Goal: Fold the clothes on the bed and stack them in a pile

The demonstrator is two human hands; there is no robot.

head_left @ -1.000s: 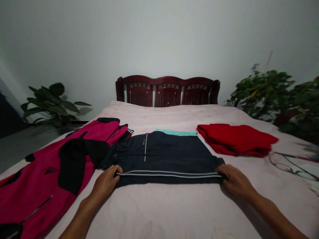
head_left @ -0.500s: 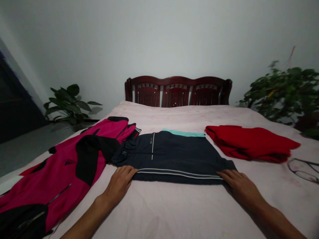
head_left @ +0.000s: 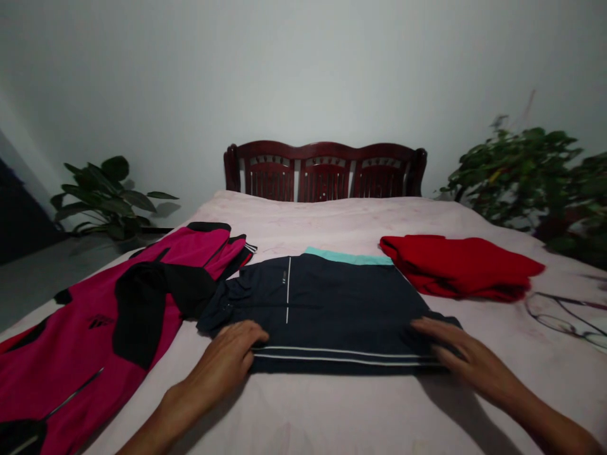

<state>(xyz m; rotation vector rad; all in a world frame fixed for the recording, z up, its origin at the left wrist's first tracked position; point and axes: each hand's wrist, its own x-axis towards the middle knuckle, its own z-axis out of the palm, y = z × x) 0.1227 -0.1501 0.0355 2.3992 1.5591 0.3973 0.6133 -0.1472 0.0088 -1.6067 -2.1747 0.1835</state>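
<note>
Left hand point(head_left: 220, 360): on the navy jacket's near edge, fingers point(head_left: 249, 338) pressed together, not pinching.
Right hand point(head_left: 467, 360): on the jacket's near right corner, fingers point(head_left: 434, 332) loosely spread.
Navy jacket point(head_left: 327, 309): one, folded flat mid-bed.
Beside it: one magenta jacket point(head_left: 71, 335) touching on the left; one red garment point(head_left: 459, 265) just right.
Bed point(head_left: 303, 221): also carries one pair of glasses point(head_left: 559, 316).
Beyond: one headboard point(head_left: 325, 170); left plant point(head_left: 111, 196); right foliage point(head_left: 516, 177), perhaps two plants, too dim to count.

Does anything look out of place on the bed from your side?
A pair of glasses lies on the bedspread just right of the folded red garment; it looks out of place among the clothes.
</note>
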